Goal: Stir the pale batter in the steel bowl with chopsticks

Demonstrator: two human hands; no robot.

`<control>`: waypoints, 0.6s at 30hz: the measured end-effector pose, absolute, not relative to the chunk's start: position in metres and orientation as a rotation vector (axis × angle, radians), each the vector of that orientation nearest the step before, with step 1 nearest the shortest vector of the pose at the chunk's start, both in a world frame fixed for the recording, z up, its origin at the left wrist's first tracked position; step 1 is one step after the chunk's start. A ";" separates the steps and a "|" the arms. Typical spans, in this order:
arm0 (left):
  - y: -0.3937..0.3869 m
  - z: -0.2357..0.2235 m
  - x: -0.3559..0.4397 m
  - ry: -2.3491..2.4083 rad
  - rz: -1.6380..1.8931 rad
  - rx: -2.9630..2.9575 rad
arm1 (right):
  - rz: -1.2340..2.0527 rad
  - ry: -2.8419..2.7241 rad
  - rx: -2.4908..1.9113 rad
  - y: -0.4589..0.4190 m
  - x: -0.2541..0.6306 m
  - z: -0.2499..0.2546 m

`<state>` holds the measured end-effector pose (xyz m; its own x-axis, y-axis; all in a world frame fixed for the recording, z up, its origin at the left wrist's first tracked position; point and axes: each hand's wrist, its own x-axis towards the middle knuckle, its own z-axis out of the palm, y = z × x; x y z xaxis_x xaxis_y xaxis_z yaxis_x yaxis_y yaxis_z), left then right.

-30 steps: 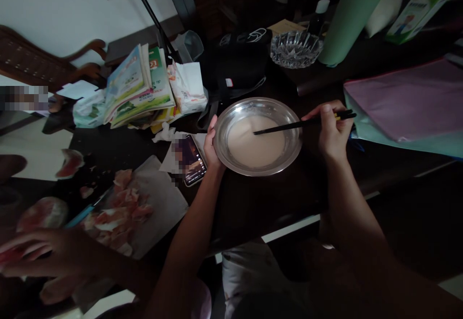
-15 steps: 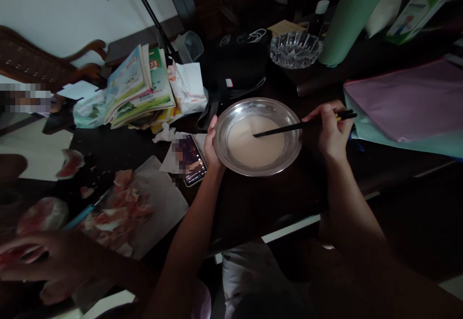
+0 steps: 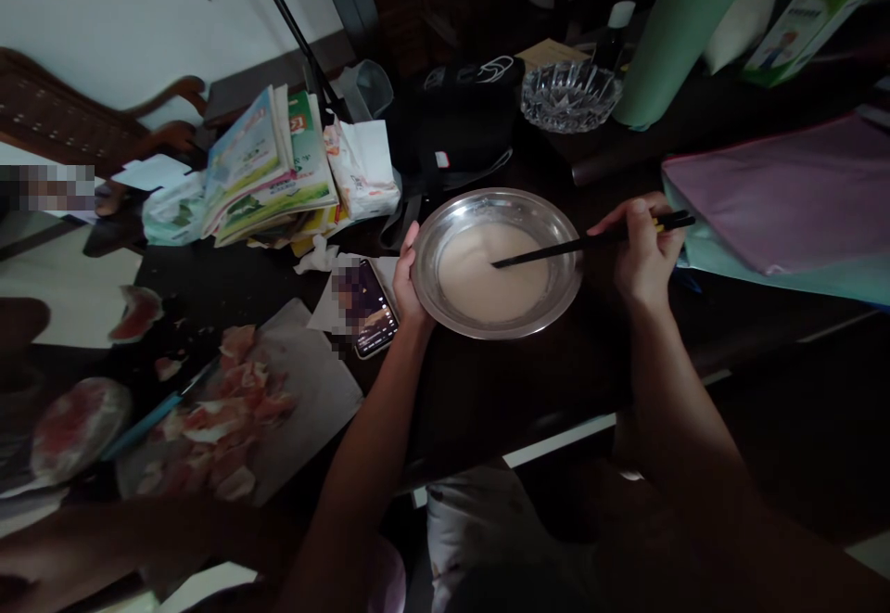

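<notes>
A shiny metal bowl (image 3: 549, 298) stands on the dark table and holds pale, creamy batter (image 3: 487, 281). My left hand (image 3: 409, 284) grips the bowl's left rim, thumb over the edge. My right hand (image 3: 641, 251), to the right of the bowl, is closed on a pair of black chopsticks (image 3: 556, 249). Their tips dip into the batter near the bowl's middle.
A phone (image 3: 368, 309) lies just left of the bowl. Books (image 3: 268, 168) and tissue packs are piled behind it. Watermelon rinds (image 3: 215, 418) lie on paper at the left, near another person's arm (image 3: 83, 548). A glass ashtray (image 3: 568, 94) and a pink folder (image 3: 785, 191) sit behind and right.
The chopstick tips have shifted slightly right in the batter. The other person's hand at the lower left has drawn down and out toward the frame's edge.
</notes>
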<state>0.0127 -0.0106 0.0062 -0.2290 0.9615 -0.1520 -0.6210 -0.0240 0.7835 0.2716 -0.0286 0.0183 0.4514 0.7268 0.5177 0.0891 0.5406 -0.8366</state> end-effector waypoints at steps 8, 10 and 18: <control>-0.010 0.003 0.011 0.884 1.584 0.501 | 0.603 -1.187 -0.950 -0.032 0.264 0.020; -0.010 0.003 0.011 0.874 1.581 0.513 | 0.566 -1.197 -0.966 -0.031 0.266 0.019; -0.011 0.004 0.012 0.890 1.582 0.502 | 0.578 -1.055 -0.915 -0.032 0.268 0.021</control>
<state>0.0119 -0.0110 0.0040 -0.2144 0.9641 -0.1567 -0.6344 -0.0155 0.7729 0.2684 -0.0324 0.0213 0.4036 0.7796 0.4789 0.0157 0.5175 -0.8555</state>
